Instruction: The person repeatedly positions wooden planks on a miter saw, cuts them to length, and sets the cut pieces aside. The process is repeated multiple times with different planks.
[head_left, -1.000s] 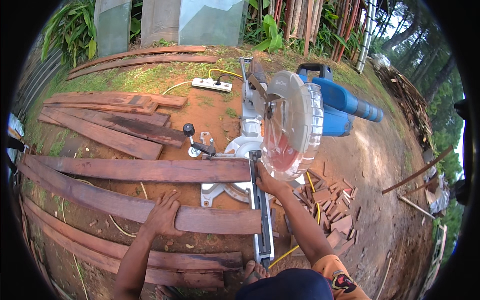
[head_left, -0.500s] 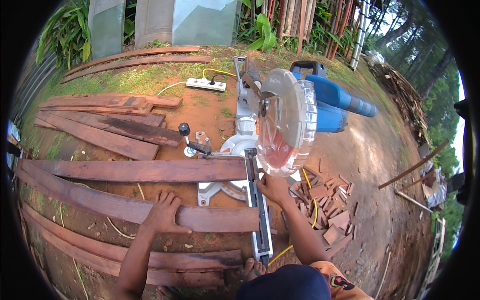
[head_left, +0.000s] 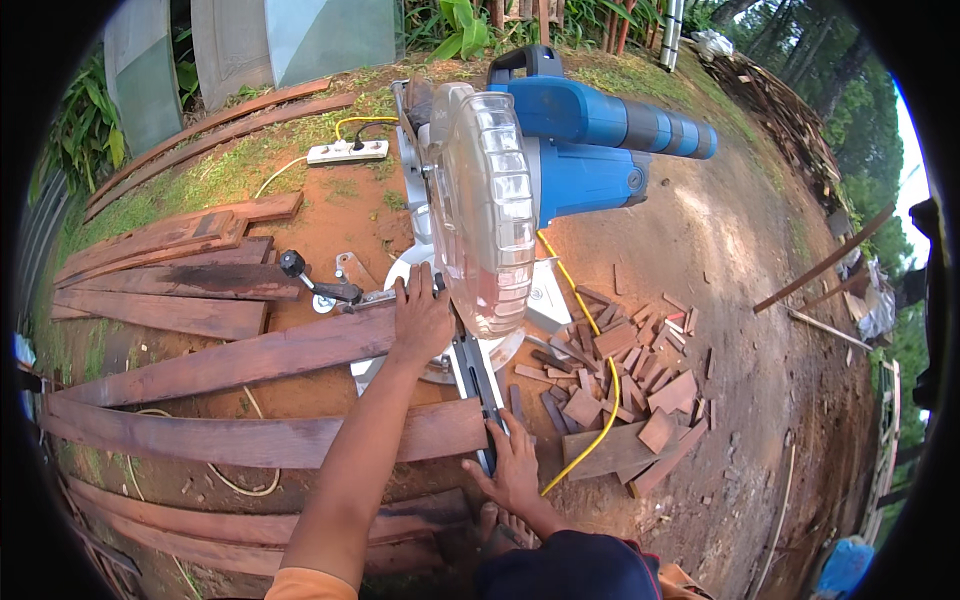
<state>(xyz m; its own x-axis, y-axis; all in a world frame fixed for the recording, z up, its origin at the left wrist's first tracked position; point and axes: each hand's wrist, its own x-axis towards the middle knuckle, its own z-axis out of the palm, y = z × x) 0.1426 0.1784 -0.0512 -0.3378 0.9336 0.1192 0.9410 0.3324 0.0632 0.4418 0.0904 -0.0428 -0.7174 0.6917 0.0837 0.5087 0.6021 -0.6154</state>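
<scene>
Nearest us, our right hand (head_left: pixel 512 468) is partly open, thumb spread from the fingers, at the square end of a long reddish-brown wooden board (head_left: pixel 270 441) running off to its left. Farther out, our left hand (head_left: pixel 422 320) lies palm down with fingers extended, over the end of a second reddish-brown plank (head_left: pixel 270 355) (whether it grips anything underneath, we cannot tell). Just right of that hand stands the blue mitre saw with a clear ribbed guard (head_left: pixel 490 200). Beyond the left hand lies a white power strip (head_left: pixel 347 151).
</scene>
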